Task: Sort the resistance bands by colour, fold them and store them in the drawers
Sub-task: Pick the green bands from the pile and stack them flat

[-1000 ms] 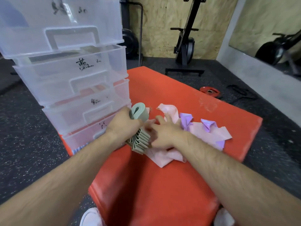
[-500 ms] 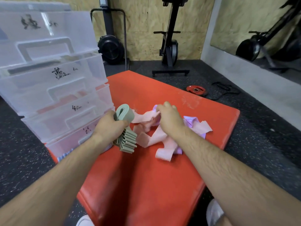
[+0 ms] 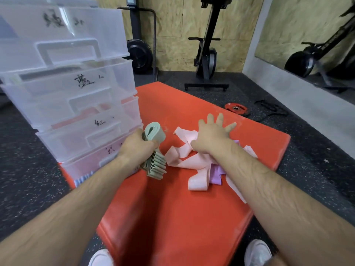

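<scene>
Left hand (image 3: 137, 145) clenches round the folded stack of sage-green resistance bands (image 3: 156, 167), held just right of the translucent plastic drawer tower (image 3: 76, 89), which stands on the left of the red padded mat (image 3: 172, 208). Right hand (image 3: 213, 135) is released, fingers splayed over the loose pale-pink bands (image 3: 184, 156), with lilac bands (image 3: 216, 174) tangled beneath. The risk: a one-handed grip could let those green folds spring apart, and pink and lilac may lift together. Four labelled drawers; reddish shapes show through the lower two, contents otherwise unclear.
</scene>
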`<move>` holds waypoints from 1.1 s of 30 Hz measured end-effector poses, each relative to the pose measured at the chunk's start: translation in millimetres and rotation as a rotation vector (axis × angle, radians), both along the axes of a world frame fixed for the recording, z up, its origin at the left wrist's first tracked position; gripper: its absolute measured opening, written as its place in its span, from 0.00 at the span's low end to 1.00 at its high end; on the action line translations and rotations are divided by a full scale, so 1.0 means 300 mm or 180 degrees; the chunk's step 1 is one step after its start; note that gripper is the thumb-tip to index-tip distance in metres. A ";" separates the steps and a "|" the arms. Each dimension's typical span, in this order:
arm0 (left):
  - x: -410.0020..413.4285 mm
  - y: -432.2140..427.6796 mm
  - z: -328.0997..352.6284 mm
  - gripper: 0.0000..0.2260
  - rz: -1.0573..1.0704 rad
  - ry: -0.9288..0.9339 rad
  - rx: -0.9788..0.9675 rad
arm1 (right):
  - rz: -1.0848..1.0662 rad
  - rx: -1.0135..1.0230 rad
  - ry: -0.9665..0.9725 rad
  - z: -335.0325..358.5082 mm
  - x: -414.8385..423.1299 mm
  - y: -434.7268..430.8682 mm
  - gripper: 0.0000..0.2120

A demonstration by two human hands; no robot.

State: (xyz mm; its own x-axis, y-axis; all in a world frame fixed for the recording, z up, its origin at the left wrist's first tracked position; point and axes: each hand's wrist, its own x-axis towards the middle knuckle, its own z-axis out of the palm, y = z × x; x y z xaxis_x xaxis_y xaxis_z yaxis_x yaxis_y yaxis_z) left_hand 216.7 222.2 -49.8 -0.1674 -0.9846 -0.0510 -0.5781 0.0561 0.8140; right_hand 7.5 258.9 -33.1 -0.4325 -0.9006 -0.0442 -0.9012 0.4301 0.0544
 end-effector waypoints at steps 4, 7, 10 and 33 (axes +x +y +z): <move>0.019 -0.029 0.003 0.10 0.0091 0.0409 0.0183 | 0.1243 -0.0889 -0.1240 -0.054 0.065 -0.105 0.21; 0.036 -0.040 -0.003 0.11 0.0172 0.0548 0.0244 | 0.1574 0.0196 -0.1357 -0.157 0.096 -0.130 0.22; 0.043 -0.051 -0.022 0.12 0.0116 0.0604 0.0344 | 0.1319 -0.0417 -0.1636 -0.225 0.108 -0.155 0.16; 0.019 -0.099 -0.050 0.31 0.0105 0.0245 -0.0175 | -0.0403 -0.0923 -0.5617 -0.150 0.143 -0.217 0.17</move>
State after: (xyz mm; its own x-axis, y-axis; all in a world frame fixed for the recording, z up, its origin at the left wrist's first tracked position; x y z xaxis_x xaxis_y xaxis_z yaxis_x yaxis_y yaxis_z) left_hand 222.4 192.6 -64.7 -0.1363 -0.9905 0.0151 -0.5163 0.0841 0.8523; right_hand 50.4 193.9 -78.1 -0.1139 -0.9312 -0.3461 0.2312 0.3140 -0.9208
